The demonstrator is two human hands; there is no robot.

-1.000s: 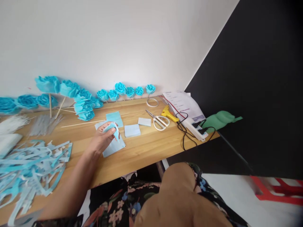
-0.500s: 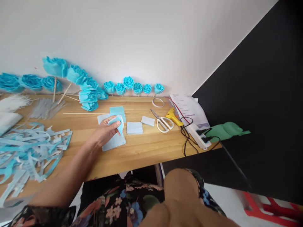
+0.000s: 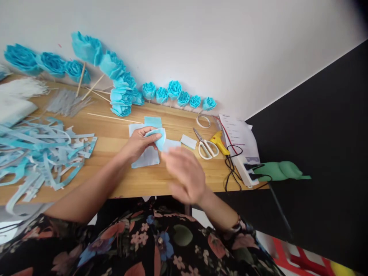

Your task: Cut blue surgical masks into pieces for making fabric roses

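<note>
My left hand [image 3: 140, 141] pinches a light-blue paper piece [image 3: 160, 138] with a rounded edge, thumb on top. Under it lie pale blue paper sheets [image 3: 146, 158], and a brighter blue rectangle [image 3: 153, 122] sits just behind. My right hand [image 3: 186, 172], smeared by motion, hovers over the table close to the held paper; its fingers are too blurred to read. Partly behind that hand is a small paper stack [image 3: 171, 145]. A smaller pale stack [image 3: 188, 141] lies to its right, beside white-handled scissors [image 3: 207, 150].
A yellow glue gun [image 3: 220, 143], tape roll [image 3: 203, 121] and white power strip [image 3: 243, 170] with black cables are on the right. Blue paper flowers [image 3: 122, 101] line the wall. Paper strips [image 3: 43, 149] are heaped at left, near grey stems [image 3: 64, 102] and a thin stick [image 3: 113, 118].
My right hand has come up from low near my body to over the table by the held paper. My left hand still holds the paper. The camera view has tilted and shifted.
</note>
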